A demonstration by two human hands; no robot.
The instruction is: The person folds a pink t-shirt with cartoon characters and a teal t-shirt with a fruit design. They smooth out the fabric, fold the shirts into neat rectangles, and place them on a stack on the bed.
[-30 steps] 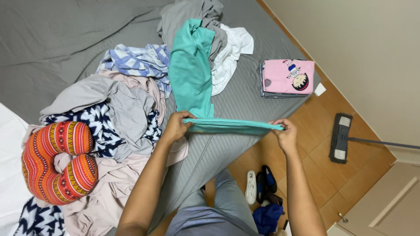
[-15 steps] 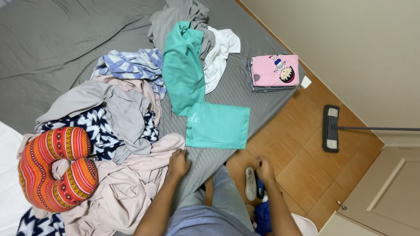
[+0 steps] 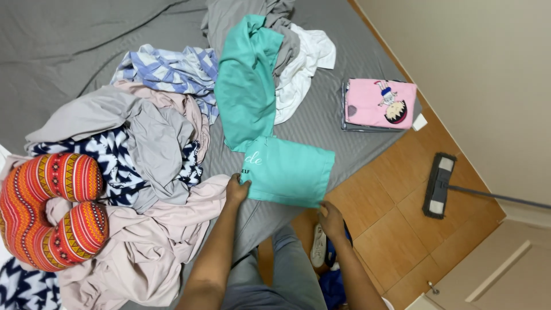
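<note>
Teal shirt (image 3: 270, 132) runs lengthwise straight away from you on the bed (image 3: 69, 51), your left hand (image 3: 236, 190) and right hand (image 3: 331, 219) pinching its folded near corners.

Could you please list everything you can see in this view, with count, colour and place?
teal garment: one, teal, bed centre, near end folded
clothes pile: several, grey, blue-white, beige, black-white, bed left
white garment: one, white, beside the teal one
neck pillow: one, orange patterned, left edge
folded stack: one, pink on top, bed corner
mop: one, black, wooden floor right
left hand: grips folded teal edge
right hand: at folded piece's lower corner
</note>
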